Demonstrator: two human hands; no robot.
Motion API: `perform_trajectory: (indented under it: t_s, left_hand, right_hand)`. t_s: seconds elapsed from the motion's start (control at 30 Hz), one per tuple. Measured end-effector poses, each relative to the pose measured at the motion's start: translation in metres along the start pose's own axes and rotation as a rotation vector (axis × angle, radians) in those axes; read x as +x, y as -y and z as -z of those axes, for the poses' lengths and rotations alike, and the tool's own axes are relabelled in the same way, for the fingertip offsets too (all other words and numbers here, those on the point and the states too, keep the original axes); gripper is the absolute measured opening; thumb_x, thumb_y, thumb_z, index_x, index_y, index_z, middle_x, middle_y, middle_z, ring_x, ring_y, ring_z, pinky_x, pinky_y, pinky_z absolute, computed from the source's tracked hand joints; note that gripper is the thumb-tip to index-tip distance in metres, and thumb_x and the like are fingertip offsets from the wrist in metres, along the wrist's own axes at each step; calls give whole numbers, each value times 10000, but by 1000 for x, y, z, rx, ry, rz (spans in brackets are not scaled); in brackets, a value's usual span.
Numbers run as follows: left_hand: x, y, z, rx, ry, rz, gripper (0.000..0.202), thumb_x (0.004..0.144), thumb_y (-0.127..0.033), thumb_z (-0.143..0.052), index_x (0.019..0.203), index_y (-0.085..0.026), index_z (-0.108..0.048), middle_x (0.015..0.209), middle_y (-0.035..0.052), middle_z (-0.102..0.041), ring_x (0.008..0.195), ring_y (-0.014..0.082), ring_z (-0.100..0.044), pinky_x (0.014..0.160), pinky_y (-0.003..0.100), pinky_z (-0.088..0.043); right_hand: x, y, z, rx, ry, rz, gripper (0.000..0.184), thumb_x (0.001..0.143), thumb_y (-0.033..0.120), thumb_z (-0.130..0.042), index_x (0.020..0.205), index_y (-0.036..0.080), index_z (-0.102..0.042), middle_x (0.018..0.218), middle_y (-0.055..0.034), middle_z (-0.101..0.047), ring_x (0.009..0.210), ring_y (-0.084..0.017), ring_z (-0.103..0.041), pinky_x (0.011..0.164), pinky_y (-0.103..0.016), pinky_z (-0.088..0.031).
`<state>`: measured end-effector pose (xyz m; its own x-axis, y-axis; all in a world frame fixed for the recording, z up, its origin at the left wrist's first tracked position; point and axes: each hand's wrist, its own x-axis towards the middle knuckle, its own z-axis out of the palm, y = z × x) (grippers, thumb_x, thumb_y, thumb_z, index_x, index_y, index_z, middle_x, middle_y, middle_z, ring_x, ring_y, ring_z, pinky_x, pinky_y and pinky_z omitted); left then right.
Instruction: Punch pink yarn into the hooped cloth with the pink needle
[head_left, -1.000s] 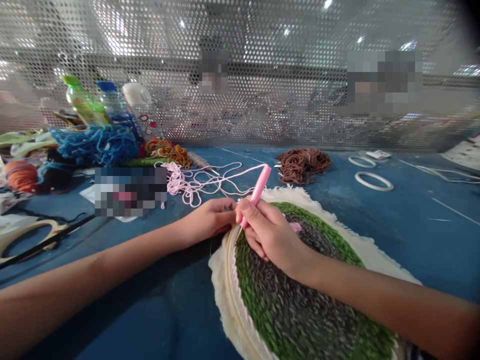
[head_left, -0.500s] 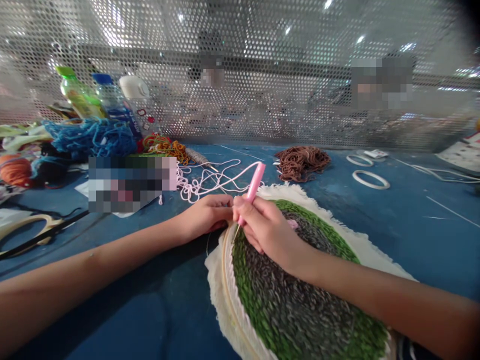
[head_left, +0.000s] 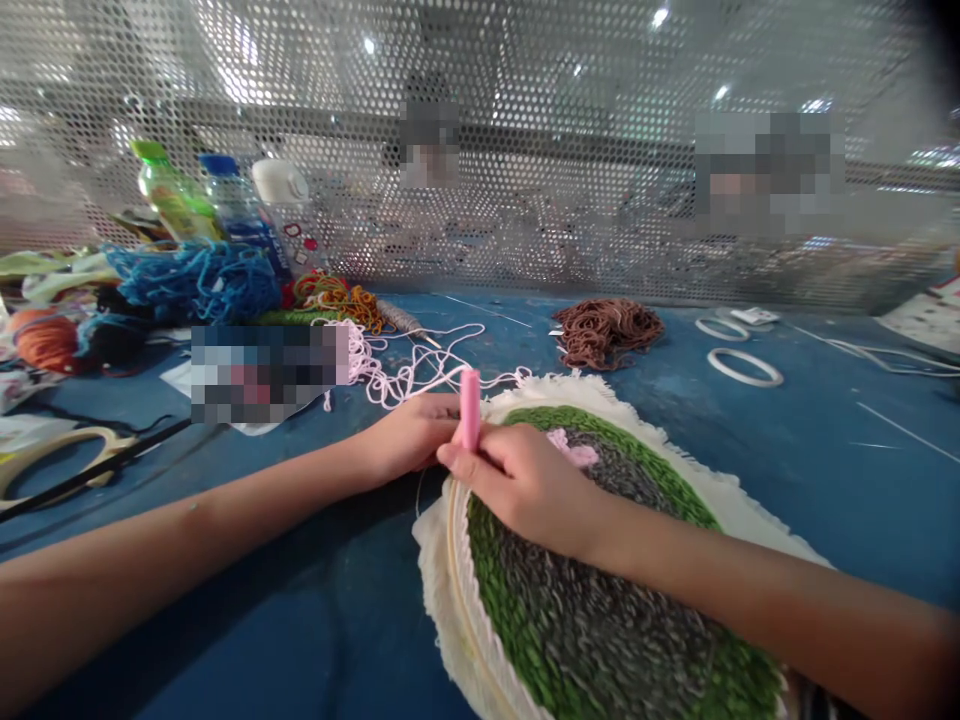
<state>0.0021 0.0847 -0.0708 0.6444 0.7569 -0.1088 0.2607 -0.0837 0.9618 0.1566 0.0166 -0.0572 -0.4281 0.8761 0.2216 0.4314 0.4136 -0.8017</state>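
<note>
My right hand (head_left: 529,485) is closed round a pink punch needle (head_left: 470,408), its handle nearly upright above the upper left rim of an embroidery hoop (head_left: 454,560). The needle's tip is hidden behind my fingers. At that same rim my left hand (head_left: 405,435) grips the hoop's edge, its fingertips partly out of sight. White fabric (head_left: 607,397) with frayed edges is stretched in the hoop. Looped yarn covers it: a dark grey middle, a green border (head_left: 499,610) and a pale outer row. A small pink patch (head_left: 574,450) lies near the top. Pale pink yarn (head_left: 390,388) trails behind my hands.
Brown yarn (head_left: 606,332) and white rings (head_left: 744,366) lie farther back on the blue table (head_left: 840,450). Blue yarn (head_left: 199,280), an orange ball (head_left: 43,340) and bottles (head_left: 166,190) crowd the left. A perforated metal screen (head_left: 525,140) stands behind, with people beyond.
My right hand has moved slightly left and down. The punch needle has swung from a rightward tilt to nearly upright. My left hand keeps its place at the rim.
</note>
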Motion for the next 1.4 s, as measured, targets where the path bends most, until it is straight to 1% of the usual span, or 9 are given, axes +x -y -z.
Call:
perform_trajectory:
  t_s: [0.1, 0.2, 0.37, 0.7, 0.87, 1.0, 1.07, 1.2, 1.4]
  left_hand:
    - [-2, -4, -2, -109, 29, 54, 105, 752, -261, -534, 707, -171, -505, 510, -73, -382, 386, 51, -279, 353, 177, -191]
    - [-4, -6, -4, -139, 14, 87, 131, 781, -281, -564, 734, -174, -503, 523, -77, -364, 390, 45, -291, 349, 162, -189]
    - [-4, -8, -5, -123, -7, 105, 114, 762, -229, -562, 698, -173, -487, 509, -74, -360, 390, 45, -297, 344, 154, -196]
    - [-3, -7, -5, -98, -14, 100, 99, 764, -249, -555, 727, -172, -505, 507, -73, -359, 385, 45, -293, 335, 148, -199]
    - [-4, -7, -4, -97, 12, 73, 56, 718, -221, -524, 708, -165, -519, 490, -74, -370, 373, 48, -284, 341, 164, -207]
    - [-4, -10, -4, -53, 32, 83, 69, 651, -195, -557, 630, -149, -511, 535, -52, -415, 417, 49, -323, 369, 172, -234]
    - [-3, -11, -4, -56, 22, 93, 102, 689, -234, -580, 672, -154, -520, 534, -60, -405, 412, 48, -313, 365, 169, -224]
    - [-2, -11, -7, -74, 3, 153, 177, 803, -352, -557, 801, -177, -532, 513, -82, -374, 364, 42, -256, 332, 164, -165]
    - [-3, -9, -11, -91, -56, 144, 183, 810, -341, -556, 746, -170, -547, 506, -78, -362, 379, 42, -260, 355, 172, -160]
  right_hand:
    - [3, -6, 2, 391, -117, -153, 317, 932, 449, -431, 756, 193, -493, 477, 81, -366, 383, -72, -349, 373, -210, -275]
    - [6, -8, 4, 590, -190, -238, 294, 938, 454, -420, 769, 216, -454, 417, 113, -298, 287, -64, -289, 279, -182, -233]
    - [7, -8, 5, 594, -197, -184, 304, 921, 456, -477, 756, 201, -475, 421, 112, -325, 292, -39, -312, 285, -149, -264]
    - [8, -13, 7, 579, -143, -208, 306, 919, 473, -461, 760, 212, -458, 410, 111, -311, 286, -65, -324, 276, -183, -247]
    - [6, -9, 4, 297, -100, -71, 279, 907, 406, -492, 747, 181, -527, 518, 58, -430, 451, -79, -409, 426, -222, -307]
    - [7, -7, 6, 50, 20, 35, 273, 874, 347, -536, 677, 162, -572, 529, 36, -454, 498, -86, -402, 469, -247, -277]
    - [10, -10, 10, 218, 49, -43, 280, 882, 376, -514, 689, 177, -546, 471, 62, -399, 415, -75, -366, 404, -236, -251]
    - [15, -18, 16, 704, -57, -245, 314, 937, 472, -379, 758, 224, -449, 402, 119, -267, 269, -69, -278, 265, -194, -217]
    - [11, -16, 14, 613, -129, -174, 317, 913, 503, -445, 762, 224, -454, 405, 116, -281, 268, -73, -321, 260, -189, -250]
